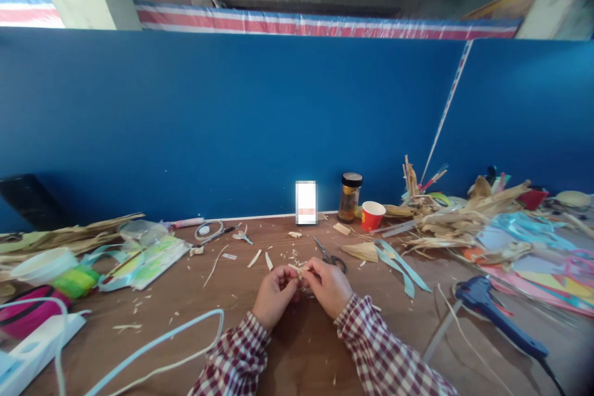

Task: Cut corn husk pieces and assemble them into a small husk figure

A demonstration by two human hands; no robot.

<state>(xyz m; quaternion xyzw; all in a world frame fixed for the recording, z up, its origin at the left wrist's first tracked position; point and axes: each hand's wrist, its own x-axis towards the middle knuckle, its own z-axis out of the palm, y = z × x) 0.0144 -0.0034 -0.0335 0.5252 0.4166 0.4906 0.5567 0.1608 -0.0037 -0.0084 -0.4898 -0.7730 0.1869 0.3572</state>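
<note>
Left hand (275,292) and right hand (328,285) together pinched one dried husk scrap (300,270) (light, probably brittle; hold near ends).

The bench (185,284) is bare to the left of the left hand (273,294), with only small scraps (126,326). Scissors (330,255) lie just behind the right hand (327,288). A glue gun (496,315) blocks the near right, a pale cord (158,341) loops at the near left, and husks (459,223) crowd the far right.

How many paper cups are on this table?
1: a red paper cup stands by the blue wall, right of the amber jar. Others may be hidden under the husk pile at right.
</note>
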